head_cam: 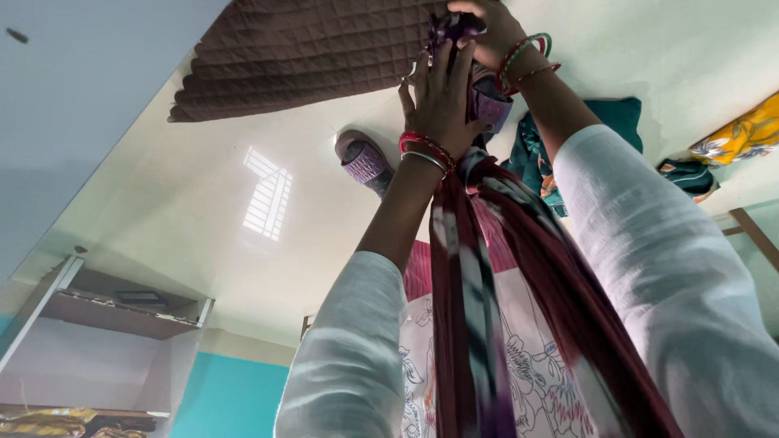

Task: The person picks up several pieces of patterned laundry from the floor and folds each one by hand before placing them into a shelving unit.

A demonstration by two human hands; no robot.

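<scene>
Glossy cream floor tiles (203,203) fill most of the view, seen at a steep tilt because the head camera is bent far forward, and a barred window is mirrored on them as a bright patch (268,203). Pale wall (73,73) is seen at the left, and a shelf unit (114,312) above a turquoise panel (231,397) is seen at the lower left. A brown quilted mat (300,53) is spread flat on the floor, apparently as a working surface, and the hands are placed right at its edge. White sleeves (673,268) are stretched forward from the body, below which a white printed garment with pink flowers (527,381) is seen. A long maroon, white and purple scarf (475,284) is hung from the neck towards the hands, drawn fairly taut, seemingly because its far end is gathered there. Teal cloth (617,118) and a yellow flowered cloth (746,134) are left lying on the floor at the right. Two feet in grey and purple sandals (365,162) are planted on the tiles near the hands. The left hand (442,101), ringed with red and green bangles, is laid with fingers spread against the bunched purple cloth (450,28), as if to steady it; its grip is open and flat. The right hand (495,32), also bangled, is curled closed over the top of that bunch, beside the mat.
</scene>
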